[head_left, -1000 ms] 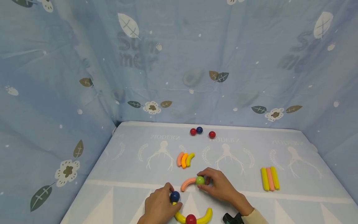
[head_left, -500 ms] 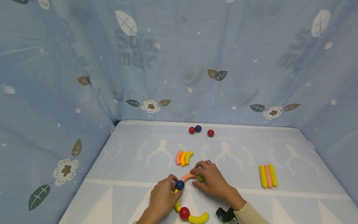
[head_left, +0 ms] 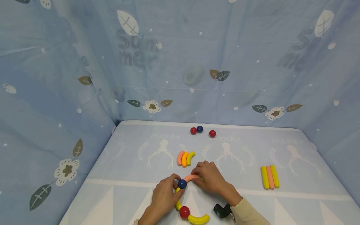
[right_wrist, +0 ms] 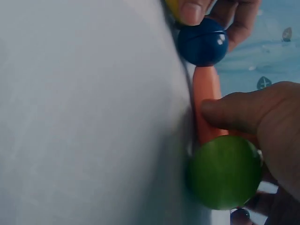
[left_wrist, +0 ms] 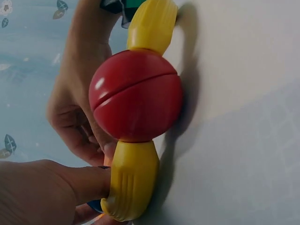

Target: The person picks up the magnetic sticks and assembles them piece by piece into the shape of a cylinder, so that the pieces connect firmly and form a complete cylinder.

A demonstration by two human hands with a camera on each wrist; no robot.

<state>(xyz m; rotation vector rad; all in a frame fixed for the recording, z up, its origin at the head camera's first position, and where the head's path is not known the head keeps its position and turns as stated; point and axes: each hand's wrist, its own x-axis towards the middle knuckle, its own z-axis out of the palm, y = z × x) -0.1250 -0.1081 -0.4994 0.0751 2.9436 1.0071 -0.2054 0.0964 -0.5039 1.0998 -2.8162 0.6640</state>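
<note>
A chain of balls and curved toy rods lies low in the head view. My left hand [head_left: 165, 193] grips a yellow curved rod [left_wrist: 131, 178] close to the blue ball [head_left: 182, 184]. My right hand [head_left: 209, 177] pinches a pink curved rod [right_wrist: 204, 86], thumb along its side. One end of this rod meets the blue ball; the green ball [right_wrist: 225, 173] sits at its other end, mostly hidden by the right hand in the head view. Toward the front, a red ball [head_left: 184, 212] joins the gripped yellow rod to a second yellow curved rod [head_left: 199, 219].
Three short curved rods [head_left: 184, 158] lie beyond the hands. Straight yellow and pink rods [head_left: 270, 177] lie side by side at right. Two red balls and a blue ball [head_left: 199, 129] rest near the back edge. A black device [head_left: 222, 211] is beside the right wrist.
The left hand has carried the blue ball and its yellow and red chain forward, up to the pink rod. The right hand has shifted from the green ball onto the pink rod.
</note>
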